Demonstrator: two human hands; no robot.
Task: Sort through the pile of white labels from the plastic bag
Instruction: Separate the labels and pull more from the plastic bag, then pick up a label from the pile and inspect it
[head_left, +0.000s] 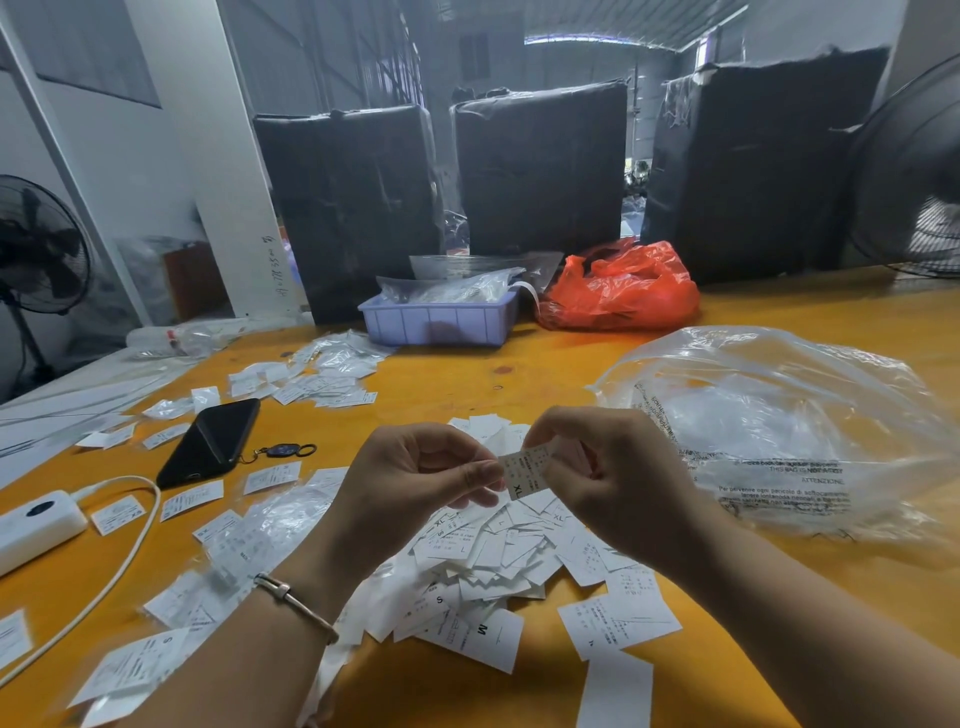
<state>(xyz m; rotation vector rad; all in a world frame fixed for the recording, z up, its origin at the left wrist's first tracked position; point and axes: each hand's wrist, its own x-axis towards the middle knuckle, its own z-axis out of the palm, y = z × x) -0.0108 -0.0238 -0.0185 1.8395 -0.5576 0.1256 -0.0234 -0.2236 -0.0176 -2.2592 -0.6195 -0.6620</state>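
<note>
A pile of white labels (498, 561) printed with sizes such as S, M and XL lies on the yellow table (519, 364) in front of me. Above the pile, my left hand (415, 478) and my right hand (608, 467) both pinch one white label marked XL (522, 470) between thumb and fingers. A large clear plastic bag (779, 431) with printed warning text lies crumpled just right of my right hand.
More labels lie scattered at left (192, 499) and far centre (322, 384). A black phone (210, 441) with a key ring, a white power bank (36, 525) with cable, a purple tray (436, 317), a red bag (618, 288), dark wrapped bales (540, 166) and fans surround the table.
</note>
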